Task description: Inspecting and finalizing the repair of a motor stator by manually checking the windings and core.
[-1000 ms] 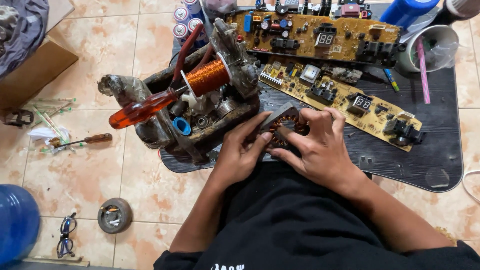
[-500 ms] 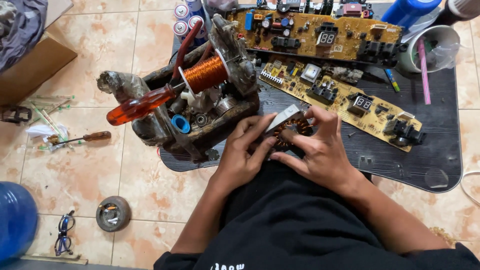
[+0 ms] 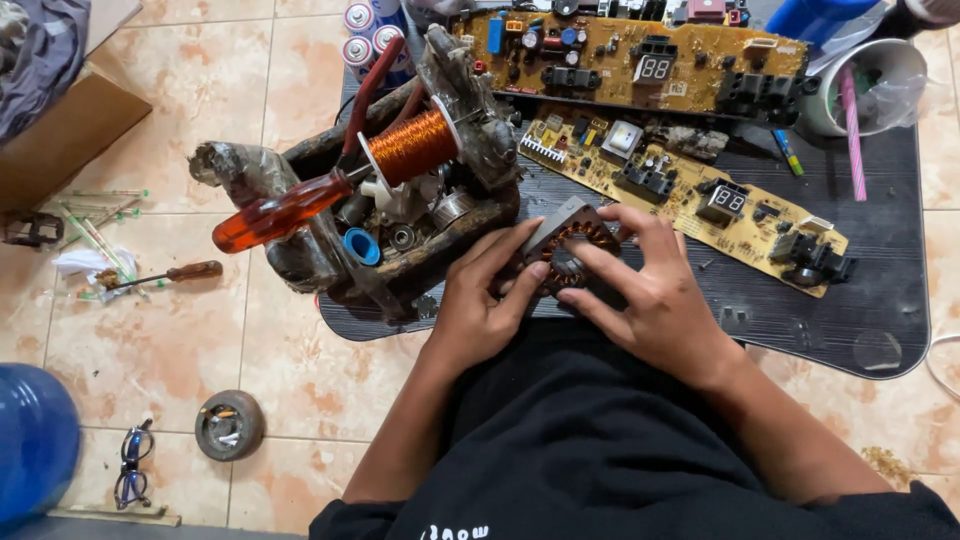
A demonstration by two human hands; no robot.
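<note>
The small motor stator with copper coils sits between both hands, left hand and right hand each grasping it.

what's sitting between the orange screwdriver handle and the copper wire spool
In the head view, only the screwdriver's own metal shaft spans that gap, reaching the copper spool.

Motor stator: lower and side edges were covered by the fingers of the left hand and right hand.
Blue container: cut off by the left edge.
Upper circuit board: top was cropped.
Eyeglasses: too small to tell detail.
</note>
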